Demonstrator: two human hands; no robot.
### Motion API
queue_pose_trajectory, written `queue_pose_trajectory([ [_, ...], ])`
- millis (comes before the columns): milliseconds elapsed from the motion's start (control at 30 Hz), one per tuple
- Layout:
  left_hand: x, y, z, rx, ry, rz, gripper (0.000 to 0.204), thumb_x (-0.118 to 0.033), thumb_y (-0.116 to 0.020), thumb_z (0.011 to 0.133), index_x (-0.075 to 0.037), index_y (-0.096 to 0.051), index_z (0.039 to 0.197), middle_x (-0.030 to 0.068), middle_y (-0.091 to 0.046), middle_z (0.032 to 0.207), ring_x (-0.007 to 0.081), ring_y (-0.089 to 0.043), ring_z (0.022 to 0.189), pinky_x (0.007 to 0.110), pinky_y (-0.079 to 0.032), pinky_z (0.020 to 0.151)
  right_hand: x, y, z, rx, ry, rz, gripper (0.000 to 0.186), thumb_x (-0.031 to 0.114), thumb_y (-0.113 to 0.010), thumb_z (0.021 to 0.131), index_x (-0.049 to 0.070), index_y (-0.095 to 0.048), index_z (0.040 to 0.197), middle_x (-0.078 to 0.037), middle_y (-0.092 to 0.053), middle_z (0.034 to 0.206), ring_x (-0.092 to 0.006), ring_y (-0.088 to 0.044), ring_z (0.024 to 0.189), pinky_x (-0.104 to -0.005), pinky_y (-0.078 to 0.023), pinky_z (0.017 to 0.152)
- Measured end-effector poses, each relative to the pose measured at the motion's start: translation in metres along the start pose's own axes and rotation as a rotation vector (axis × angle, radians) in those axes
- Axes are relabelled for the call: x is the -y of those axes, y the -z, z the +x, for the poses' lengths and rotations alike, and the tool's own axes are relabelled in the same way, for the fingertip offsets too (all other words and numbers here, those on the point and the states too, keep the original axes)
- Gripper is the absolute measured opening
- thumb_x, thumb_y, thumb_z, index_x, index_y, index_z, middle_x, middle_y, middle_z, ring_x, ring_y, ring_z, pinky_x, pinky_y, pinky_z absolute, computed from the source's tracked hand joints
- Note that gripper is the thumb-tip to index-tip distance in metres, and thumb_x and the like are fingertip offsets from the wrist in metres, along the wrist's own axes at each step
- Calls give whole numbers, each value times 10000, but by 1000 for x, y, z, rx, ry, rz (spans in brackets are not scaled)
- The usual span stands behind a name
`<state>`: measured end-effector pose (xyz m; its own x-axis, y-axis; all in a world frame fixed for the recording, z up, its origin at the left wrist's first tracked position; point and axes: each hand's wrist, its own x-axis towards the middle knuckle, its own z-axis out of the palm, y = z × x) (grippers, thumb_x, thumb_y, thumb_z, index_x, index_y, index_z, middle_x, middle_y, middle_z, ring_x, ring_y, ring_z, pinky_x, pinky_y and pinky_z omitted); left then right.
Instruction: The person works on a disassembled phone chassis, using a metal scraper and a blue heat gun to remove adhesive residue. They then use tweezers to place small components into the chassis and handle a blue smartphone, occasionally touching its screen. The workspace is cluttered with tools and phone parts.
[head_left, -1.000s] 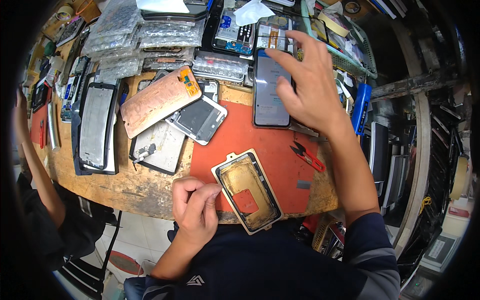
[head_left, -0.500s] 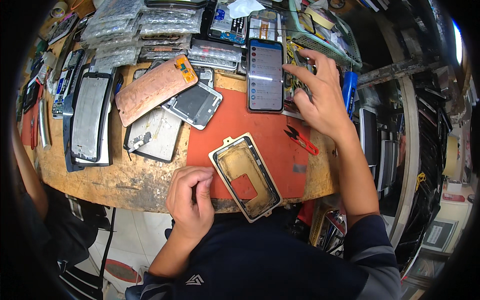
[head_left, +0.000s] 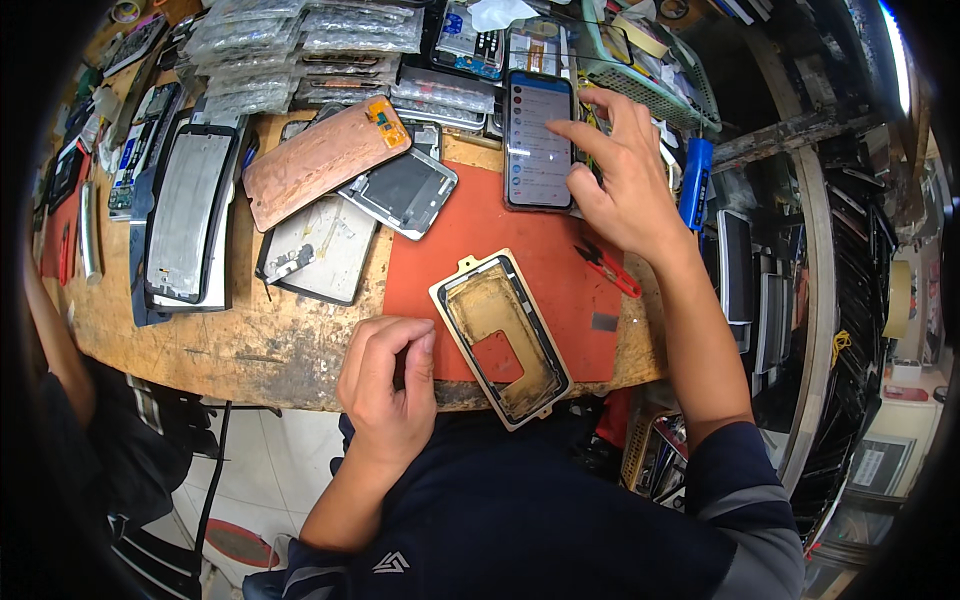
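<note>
A lit smartphone (head_left: 540, 175) stands at the back of the red mat (head_left: 425, 275), a list on its screen. My right hand (head_left: 630, 185) reaches over its right edge, index fingertip at the screen and the other fingers loosely bent and apart. My left hand (head_left: 385, 380) rests at the table's front edge, fingers curled in and thumb near the index tip; I see nothing in it. Just right of it lies a gold metal frame mould (head_left: 490, 300) with a dark inner border and a cut-out, overhanging the table edge. Neither hand touches the mould.
Red-handled snips (head_left: 622, 280) lie below my right wrist. A copper-coloured screen panel (head_left: 325, 165) and phone parts are piled at left. Bubble-wrapped packs (head_left: 250, 55) and a green basket (head_left: 690, 95) line the back. Another person's arm (head_left: 60, 345) shows at far left.
My right index finger has moved left from beside the phone onto its screen. The whole view has shifted slightly; my left hand keeps its curled pose.
</note>
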<state>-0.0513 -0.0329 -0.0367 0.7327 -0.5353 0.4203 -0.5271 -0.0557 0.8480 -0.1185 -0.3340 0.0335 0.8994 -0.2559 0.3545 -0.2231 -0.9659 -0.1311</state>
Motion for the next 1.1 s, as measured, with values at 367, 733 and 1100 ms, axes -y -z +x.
queue_pose_trajectory([
  [367, -4, 1, 4, 27, -34, 35, 200, 90, -781, 873, 6, -747, 1051, 136, -698, 934, 299, -683, 829, 382, -551, 722, 12, 4, -22, 32, 27, 20, 382, 115, -618, 766, 28, -772, 1104, -236, -584, 1401, -414, -517, 1271, -528, -399, 1103],
  [733, -4, 2, 4, 36, -27, 32, 199, 70, -780, 886, -4, -771, 1070, 118, -675, 922, 275, -670, 825, 368, -540, 709, -6, -8, -13, -2, -18, 4, 461, 141, -617, 771, 42, -760, 1199, -245, -565, 1406, -422, -515, 1288, -540, -404, 1115],
  [1100, -4, 1, 4, 36, -35, 46, 182, 38, -784, 905, -5, -771, 1081, 116, -672, 921, 276, -661, 812, 372, -532, 702, -7, -9, -3, 0, -29, -29, 492, 140, -618, 775, 37, -755, 1237, -244, -563, 1411, -415, -522, 1265, -526, -409, 1118],
])
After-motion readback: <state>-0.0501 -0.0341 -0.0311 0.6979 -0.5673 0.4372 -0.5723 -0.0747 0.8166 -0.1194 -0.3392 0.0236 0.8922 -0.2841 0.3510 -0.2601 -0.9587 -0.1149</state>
